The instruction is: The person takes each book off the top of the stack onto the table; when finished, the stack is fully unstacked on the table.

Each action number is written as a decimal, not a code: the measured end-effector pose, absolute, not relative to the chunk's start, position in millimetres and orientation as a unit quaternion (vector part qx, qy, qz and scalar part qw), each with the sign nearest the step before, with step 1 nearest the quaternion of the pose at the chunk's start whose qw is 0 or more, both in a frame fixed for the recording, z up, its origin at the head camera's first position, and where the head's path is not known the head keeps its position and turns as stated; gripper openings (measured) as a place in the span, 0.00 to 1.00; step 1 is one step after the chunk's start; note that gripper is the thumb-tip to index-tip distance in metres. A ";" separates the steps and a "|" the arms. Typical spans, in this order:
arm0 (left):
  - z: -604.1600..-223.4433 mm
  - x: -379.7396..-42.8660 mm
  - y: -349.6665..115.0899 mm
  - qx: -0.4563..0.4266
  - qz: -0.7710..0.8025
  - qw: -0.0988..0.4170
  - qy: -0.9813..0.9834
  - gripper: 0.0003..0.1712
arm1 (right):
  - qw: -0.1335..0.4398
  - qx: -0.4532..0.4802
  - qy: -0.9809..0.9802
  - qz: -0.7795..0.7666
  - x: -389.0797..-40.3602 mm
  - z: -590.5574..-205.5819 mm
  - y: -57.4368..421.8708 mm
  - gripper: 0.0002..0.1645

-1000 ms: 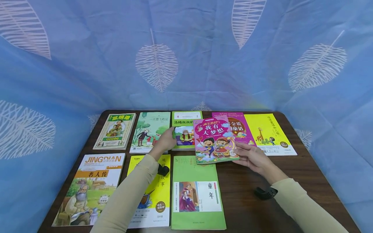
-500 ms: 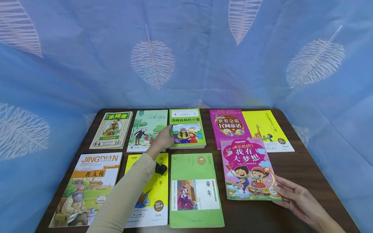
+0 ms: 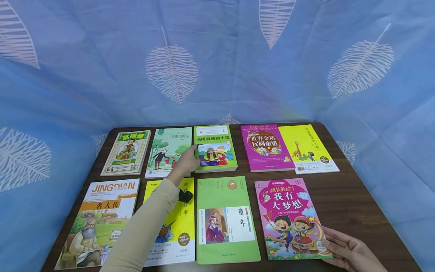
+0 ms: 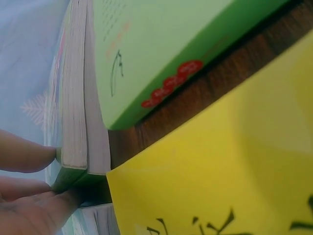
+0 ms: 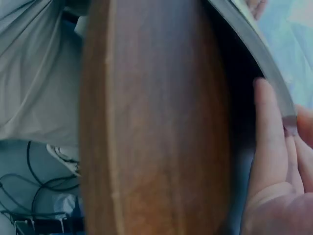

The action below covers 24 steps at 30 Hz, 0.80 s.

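With its fingers at the left edge of a green storybook in the back row, my left hand pinches that book. The left wrist view shows the thumb and fingers at the corner of a thick page block. At the front right, a pink children's book with two cartoon children lies above or on the table, its lower right edge between the thumb and fingers of my right hand. In the right wrist view the fingers are under this book's raised edge, thumb on the other side.
Left of the pink book lies a green book; beyond it are a purple book and a yellow book, slightly overlapping. Several more books lie on the left of the brown table. A blue leaf-patterned cloth hangs behind.
My right hand has carried the pink book from above the purple book to the front right, beside the green book. The left hand has stayed at the green storybook.
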<state>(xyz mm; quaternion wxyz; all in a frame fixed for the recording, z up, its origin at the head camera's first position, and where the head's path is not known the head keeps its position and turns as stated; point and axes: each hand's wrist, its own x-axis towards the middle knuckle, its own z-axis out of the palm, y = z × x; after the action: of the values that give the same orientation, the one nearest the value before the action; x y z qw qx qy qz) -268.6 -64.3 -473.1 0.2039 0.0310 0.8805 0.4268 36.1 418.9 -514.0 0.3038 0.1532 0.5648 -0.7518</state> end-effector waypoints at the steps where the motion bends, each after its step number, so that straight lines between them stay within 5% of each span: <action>1: -472.9 -268.9 -64.3 0.029 0.427 0.203 0.881 0.42 | 0.297 0.166 0.577 -0.742 36.1 -514.7 417.9 0.20; 4: -472.3 -269.1 -64.7 0.025 0.423 0.203 0.882 0.41 | 0.287 0.196 0.603 -0.718 34.3 -515.2 415.9 0.18; 10: -471.0 -267.5 -65.2 0.025 0.410 0.192 0.891 0.41 | 0.284 0.168 0.710 -0.622 29.4 -502.7 418.2 0.37; 13: -470.3 -266.7 -65.5 0.026 0.412 0.188 0.891 0.41 | 0.269 0.116 0.779 -0.554 24.5 -492.5 424.4 0.38; 21: -472.4 -265.7 -62.6 0.022 0.427 0.193 0.883 0.42 | 0.079 0.084 0.919 -0.376 -7.1 -459.1 398.9 0.28; 24: -472.2 -265.7 -62.3 0.019 0.429 0.192 0.883 0.41 | 0.056 0.065 0.917 -0.389 -31.1 -446.5 372.0 0.31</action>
<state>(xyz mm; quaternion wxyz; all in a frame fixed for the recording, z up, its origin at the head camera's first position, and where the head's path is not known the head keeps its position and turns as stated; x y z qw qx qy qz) -265.7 -62.3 -472.2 0.1924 0.0191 0.8825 0.4287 -31.1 372.0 -446.5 0.0555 0.0652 0.9173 -0.3890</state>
